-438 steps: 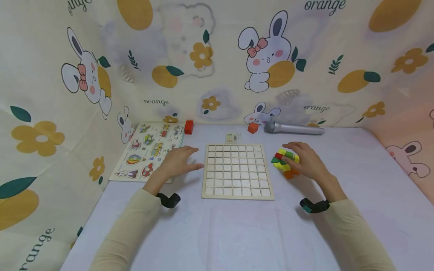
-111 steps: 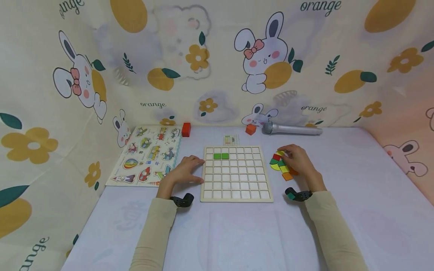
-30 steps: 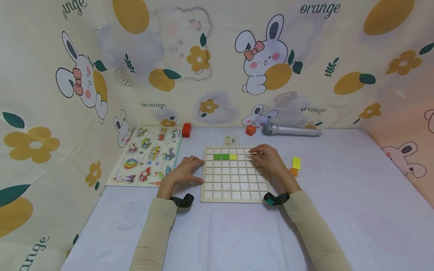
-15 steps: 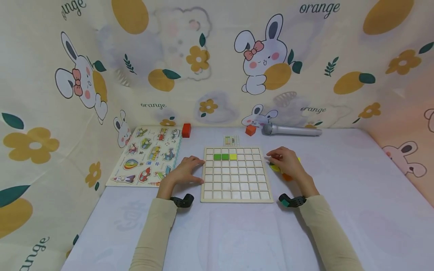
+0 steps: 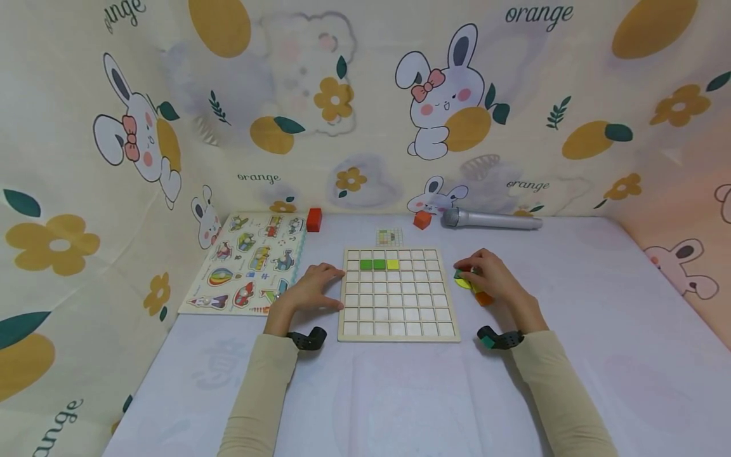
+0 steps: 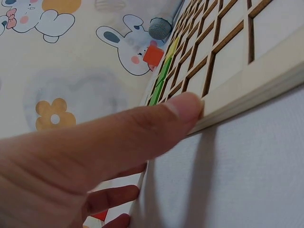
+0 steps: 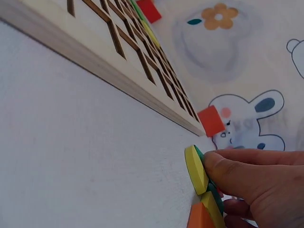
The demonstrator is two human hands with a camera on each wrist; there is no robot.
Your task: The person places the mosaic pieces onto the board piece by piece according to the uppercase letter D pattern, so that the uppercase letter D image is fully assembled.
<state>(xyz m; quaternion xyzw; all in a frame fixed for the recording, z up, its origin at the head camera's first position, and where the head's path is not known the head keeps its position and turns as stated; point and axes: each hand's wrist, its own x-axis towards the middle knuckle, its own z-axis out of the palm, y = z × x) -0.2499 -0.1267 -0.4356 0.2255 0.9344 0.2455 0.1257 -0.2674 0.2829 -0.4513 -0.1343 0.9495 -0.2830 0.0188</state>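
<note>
My left hand point(image 5: 314, 289) steadies the left side of a wooden grid board point(image 5: 400, 339), its thumb tip point(image 6: 186, 107) touching the corner area of the edge. In the board's second row from the back sit two green tiles point(image 5: 374, 264) and one yellow tile point(image 5: 392, 264), side by side. To the right of the board, my right hand point(image 5: 490, 274) is bent over a small pile of coloured tiles. Its thumb and index finger come together at a dark green tile point(image 7: 199, 152) behind a yellow curved tile point(image 7: 194, 166); I cannot tell whether they pinch it. An orange tile point(image 5: 483, 298) lies nearer me.
A picture puzzle board point(image 5: 242, 266) lies at the left. Behind the grid are a small printed pattern card point(image 5: 389, 237), a red block point(image 5: 314, 219), an orange-red block point(image 5: 422, 219) and a grey toy microphone point(image 5: 492, 219), close to the patterned cloth wall point(image 5: 365, 95).
Two green tiles, then a yellow one, appeared in the grid. Over the last second my right hand moved from the board's right side to the pile. My left hand stayed at the left edge.
</note>
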